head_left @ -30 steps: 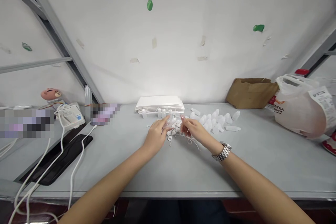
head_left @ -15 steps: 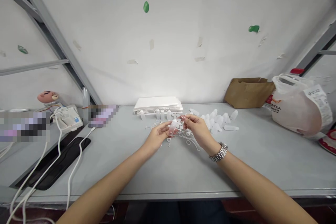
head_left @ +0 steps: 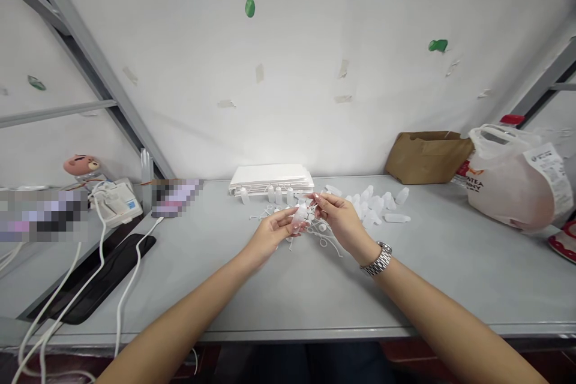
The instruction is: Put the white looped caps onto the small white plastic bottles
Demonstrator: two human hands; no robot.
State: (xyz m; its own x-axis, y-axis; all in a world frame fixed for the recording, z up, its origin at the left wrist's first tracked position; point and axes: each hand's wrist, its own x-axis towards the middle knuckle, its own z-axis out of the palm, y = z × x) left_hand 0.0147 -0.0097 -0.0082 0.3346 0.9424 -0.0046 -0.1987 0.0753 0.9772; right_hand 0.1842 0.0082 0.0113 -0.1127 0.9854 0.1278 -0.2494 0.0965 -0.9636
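Between the thumb and fingers of my left hand (head_left: 270, 234) is a small translucent plastic bottle (head_left: 299, 219), tilted, its top toward my right hand. My right hand (head_left: 338, 214) is pinched close beside the bottle's top; the small thing at its fingertips is too tiny to name. Beneath both hands lie scattered white plastic pieces with rings and thin tails (head_left: 324, 243). Several similar bottles (head_left: 372, 207) lie in a loose heap right of my right hand. Behind my left hand, a few capped bottles (head_left: 278, 195) stand in a row.
A stack of white sheets or boards (head_left: 270, 175) rests against the wall. At right are a brown paper bag (head_left: 427, 159) and a white plastic bag (head_left: 508, 186). On the left lie a black tray-like object (head_left: 103, 282), white cables (head_left: 130, 288) and a power strip (head_left: 117, 204).
The bottle and my left fingers have shifted very slightly to the right, toward my right hand. The right hand keeps its pinch near the bottle's top. The camera view has moved a little.
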